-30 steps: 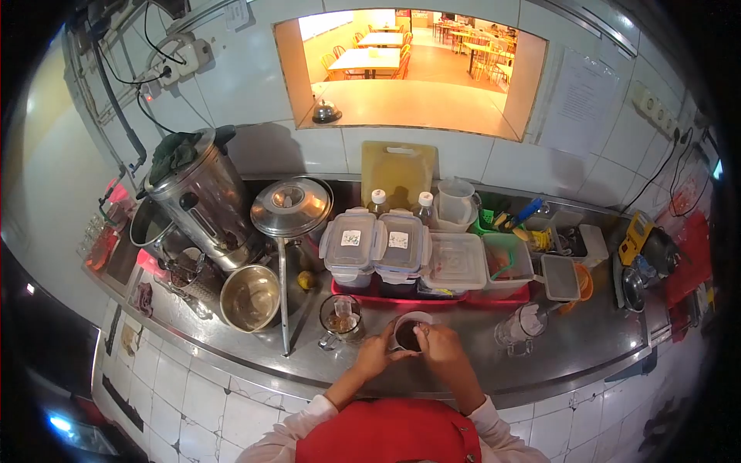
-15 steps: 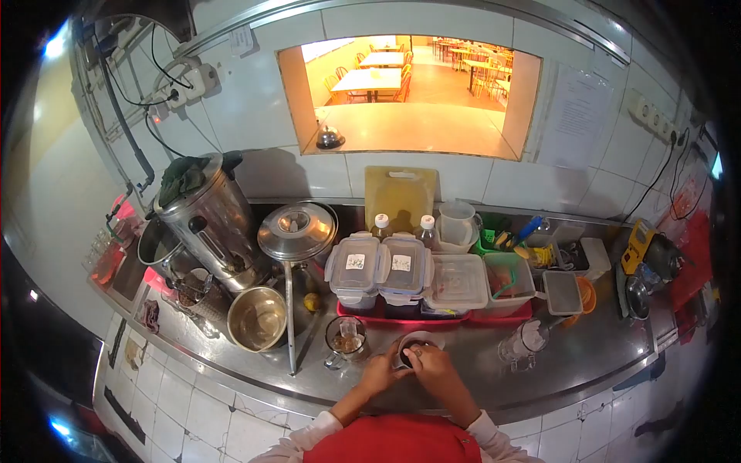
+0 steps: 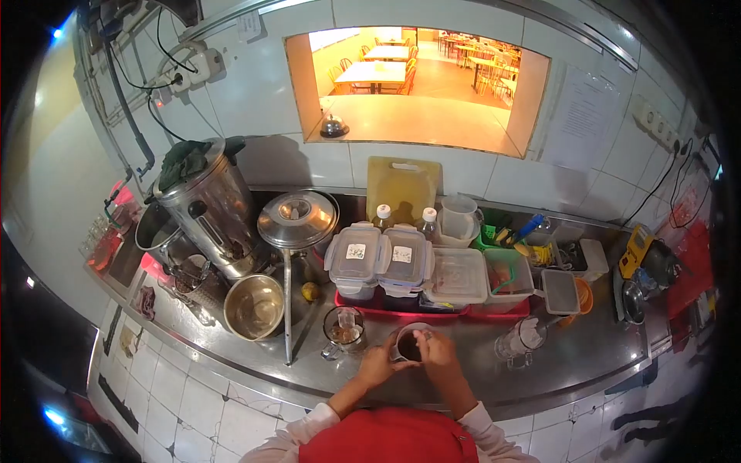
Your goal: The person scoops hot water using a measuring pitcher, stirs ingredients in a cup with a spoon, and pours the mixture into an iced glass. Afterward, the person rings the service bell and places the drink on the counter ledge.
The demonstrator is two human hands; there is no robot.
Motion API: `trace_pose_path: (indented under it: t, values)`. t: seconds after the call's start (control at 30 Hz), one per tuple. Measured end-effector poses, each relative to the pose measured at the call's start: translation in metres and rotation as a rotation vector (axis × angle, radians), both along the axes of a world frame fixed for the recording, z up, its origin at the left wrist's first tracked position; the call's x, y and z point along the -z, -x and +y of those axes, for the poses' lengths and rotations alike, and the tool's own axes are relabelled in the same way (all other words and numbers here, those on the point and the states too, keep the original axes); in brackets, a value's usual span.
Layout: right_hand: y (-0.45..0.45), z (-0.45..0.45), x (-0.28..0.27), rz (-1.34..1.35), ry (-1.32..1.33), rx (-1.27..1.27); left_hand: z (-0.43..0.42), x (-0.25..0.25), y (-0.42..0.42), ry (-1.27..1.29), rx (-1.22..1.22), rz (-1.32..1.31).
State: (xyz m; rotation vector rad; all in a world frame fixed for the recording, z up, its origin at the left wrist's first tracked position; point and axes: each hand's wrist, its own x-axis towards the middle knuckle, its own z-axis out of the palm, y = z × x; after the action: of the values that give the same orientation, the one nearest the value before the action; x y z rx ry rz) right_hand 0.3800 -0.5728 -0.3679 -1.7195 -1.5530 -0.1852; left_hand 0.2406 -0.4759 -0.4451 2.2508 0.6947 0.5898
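A white cup (image 3: 397, 344) with dark brown liquid (image 3: 408, 349) in it is at the counter's front edge. My left hand (image 3: 376, 366) is closed around the cup's left side and front. Over the cup's right side, my right hand (image 3: 439, 352) has its fingers pinched together; whatever they grip is too small and hidden to make out. Just left of the cup stands a clear glass mug (image 3: 343, 333) holding ice cubes and some brown liquid. Farther right on the counter is another glass mug (image 3: 519, 343), filled with ice.
Lidded plastic boxes (image 3: 356, 255) stand in a red tray (image 3: 370, 309) behind my hands. To the left are a steel bowl (image 3: 255, 307), a ladle-like handle (image 3: 289, 324), a lidded pot (image 3: 297, 220) and a tall steel urn (image 3: 208, 212). A yellow kitchen scale (image 3: 636, 247) is at right.
My right hand has shifted up and right over the cup, so more of the dark liquid shows. My left hand stays on the cup. The view has tilted slightly.
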Motion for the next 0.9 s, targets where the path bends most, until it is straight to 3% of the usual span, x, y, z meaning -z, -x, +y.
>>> trace_pose_path:
  t: [0.03,0.17,0.23,0.27,0.33,0.47,0.53,0.67,0.73,0.83,0.9]
  values:
    - [-0.006,-0.001,-0.001,0.216,0.125,0.058,0.0,-0.001,-0.001,-0.001,-0.003,-0.002]
    - [-0.009,-0.016,-0.001,0.076,0.134,0.163,-0.002,-0.005,-0.001,0.007,-0.012,0.023]
    - [-0.004,-0.027,0.004,-0.385,0.005,0.117,-0.001,-0.004,-0.001,0.01,-0.005,0.03]
    - [0.0,-0.027,0.005,-0.384,0.007,0.122,0.0,-0.001,0.0,0.042,-0.011,0.069]
    - [0.018,-0.02,-0.009,0.03,-0.012,-0.073,0.001,0.003,0.0,0.075,-0.012,0.109]
    - [0.012,-0.01,-0.014,-0.075,-0.01,-0.087,-0.002,-0.013,0.002,0.093,-0.006,0.126]
    - [0.001,-0.011,-0.008,-0.276,-0.023,-0.032,-0.003,-0.019,0.0,0.09,-0.003,0.134]
    - [0.011,-0.019,-0.003,-0.165,0.128,0.014,-0.001,-0.006,0.001,0.036,-0.011,0.047]
    - [0.018,-0.017,-0.005,-0.064,0.118,-0.14,0.0,-0.005,0.002,0.043,-0.011,0.072]
    - [0.009,-0.003,-0.008,-0.283,-0.067,-0.154,0.0,-0.003,0.002,0.069,0.011,0.06]
    - [0.003,-0.007,-0.007,-0.254,-0.055,-0.09,-0.001,-0.008,0.002,0.008,-0.011,0.063]
